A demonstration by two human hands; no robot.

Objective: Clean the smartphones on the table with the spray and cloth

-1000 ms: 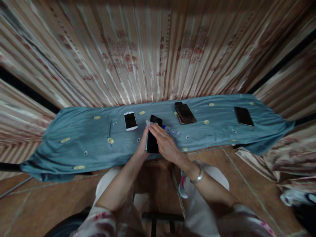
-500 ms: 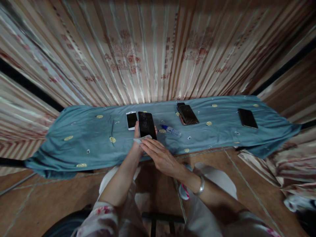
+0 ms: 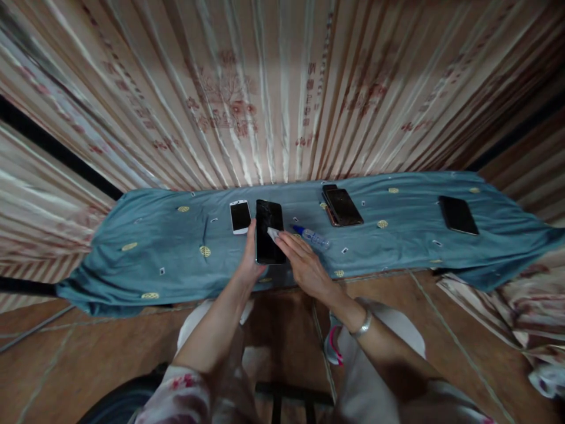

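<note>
Just left of the bottle (image 3: 315, 237), the phone (image 3: 265, 244) is lying in the left hand (image 3: 251, 260), which is wrapping one edge; the right hand (image 3: 305, 265), fingers together, is pressing a wipe (image 3: 273, 234) on. Probably it's handling light, stiff, slippery, fragile, favouring a long-edge hold.

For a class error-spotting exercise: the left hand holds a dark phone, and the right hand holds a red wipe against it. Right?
Not quite: in the head view, the wipe in the right hand is white. The left hand does hold a dark phone.
</note>
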